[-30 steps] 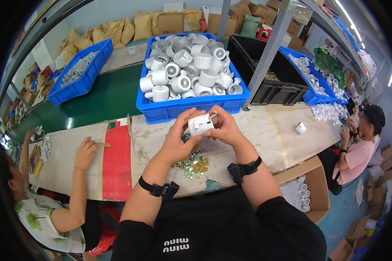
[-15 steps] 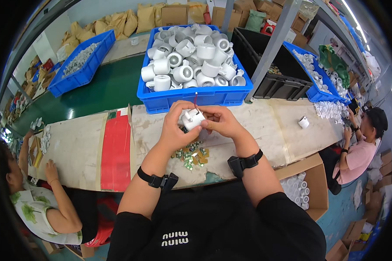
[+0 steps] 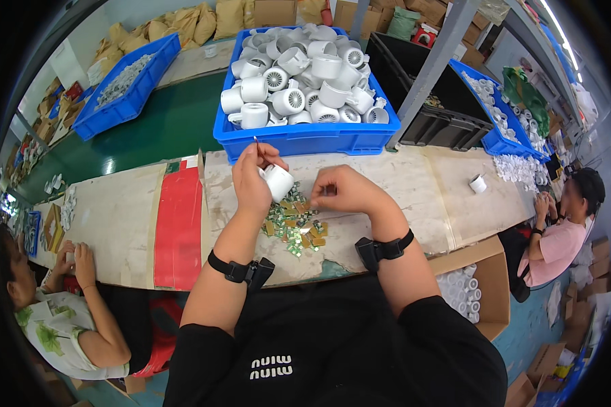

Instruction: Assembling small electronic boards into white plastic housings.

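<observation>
Now the right hand [image 3: 346, 190] has left the white cylindrical housing [image 3: 279, 183], so the left hand [image 3: 252, 183] alone grasps it, mid-frame. The right hand's fingers curl beside the small green circuit boards [image 3: 294, 235]; whether they pinch anything, I cannot tell. The housing's smooth side faces lower right; its long axis is unclear.

Circuit boards [image 3: 293, 233] on the table [image 3: 414, 193], crate [image 3: 319, 144] of housings [image 3: 305, 78] behind them, carton [image 3: 497, 292] at near right
</observation>
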Tool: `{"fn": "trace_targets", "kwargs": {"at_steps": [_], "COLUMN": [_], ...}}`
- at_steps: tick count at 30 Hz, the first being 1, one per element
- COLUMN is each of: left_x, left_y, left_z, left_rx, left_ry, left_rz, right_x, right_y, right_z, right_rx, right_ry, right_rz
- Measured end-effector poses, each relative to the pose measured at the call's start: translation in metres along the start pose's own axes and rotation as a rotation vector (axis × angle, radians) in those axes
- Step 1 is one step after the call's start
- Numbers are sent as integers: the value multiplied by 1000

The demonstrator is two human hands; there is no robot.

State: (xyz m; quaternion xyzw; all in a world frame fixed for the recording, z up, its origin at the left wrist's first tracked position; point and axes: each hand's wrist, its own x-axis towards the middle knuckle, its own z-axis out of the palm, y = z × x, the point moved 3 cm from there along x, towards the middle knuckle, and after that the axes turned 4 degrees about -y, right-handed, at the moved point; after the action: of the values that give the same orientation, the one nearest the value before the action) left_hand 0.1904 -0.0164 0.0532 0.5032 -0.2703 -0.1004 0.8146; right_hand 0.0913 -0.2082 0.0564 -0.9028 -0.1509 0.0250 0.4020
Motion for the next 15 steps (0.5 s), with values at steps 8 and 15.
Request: {"fn": "trace_targets", "kwargs": {"at_steps": [8,15], "left_x": [0,-10], "left_y": [-10,-16], "left_z": [14,24], "left_rx": [90,233], "left_ry": [70,-88], "left_rz": [-14,-82], "right_x": [2,-4], "right_y": [1,2], "right_z": [11,-19], "right_rx": [-126,480], "right_ry": [-117,455], "right_rz": [48,45]}}
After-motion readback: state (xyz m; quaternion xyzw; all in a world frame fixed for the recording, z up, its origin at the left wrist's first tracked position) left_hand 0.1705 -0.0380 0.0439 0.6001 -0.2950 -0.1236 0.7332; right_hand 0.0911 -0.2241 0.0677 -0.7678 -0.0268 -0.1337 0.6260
